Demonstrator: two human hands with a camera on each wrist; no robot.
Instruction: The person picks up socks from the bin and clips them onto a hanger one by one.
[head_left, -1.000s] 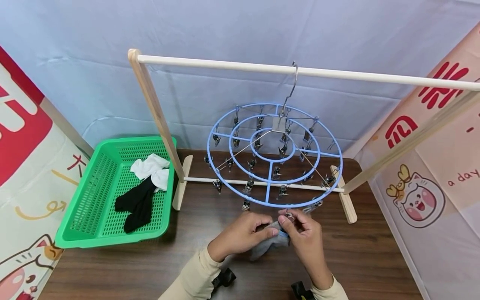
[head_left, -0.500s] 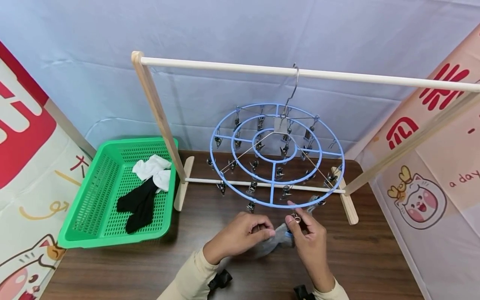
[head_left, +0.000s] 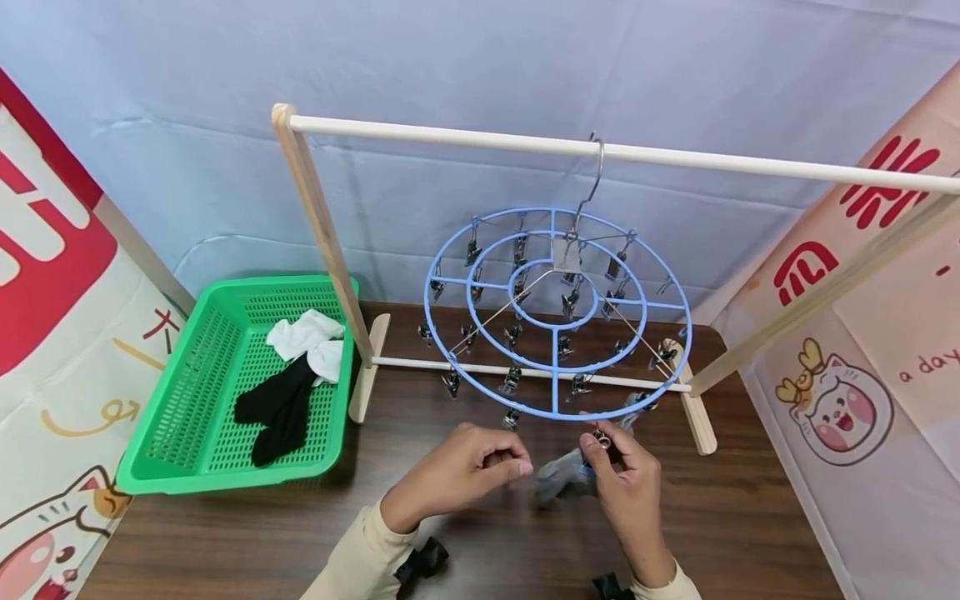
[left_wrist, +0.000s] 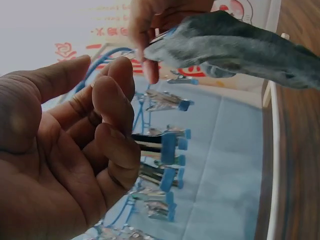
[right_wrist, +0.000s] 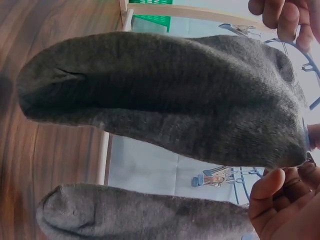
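Observation:
My right hand (head_left: 626, 471) pinches a metal clip (head_left: 602, 437) at the front rim of the blue round hanger (head_left: 555, 414). From that clip hangs a grey sock (head_left: 561, 477), large in the right wrist view, where my right fingertips (right_wrist: 270, 185) are by its upper end. A second grey sock (right_wrist: 145, 212) hangs beside it, partly hidden behind the right hand in the head view. My left hand (head_left: 468, 467) is left of the sock and apart from it. Its fingers are loosely curled and hold nothing, as the left wrist view shows too.
The hanger hooks over the white bar of a wooden rack (head_left: 465, 137). Several more clips (head_left: 512, 381) dangle from its rings. At the left stands a green basket (head_left: 161, 417) holding white socks (head_left: 303, 333) and black socks (head_left: 277, 408). Printed cloth walls surround the table.
My left hand has let go of the grey sock and drawn away to the left. The right hand, still pinching the clip, has shifted slightly right, and the sock now hangs free.

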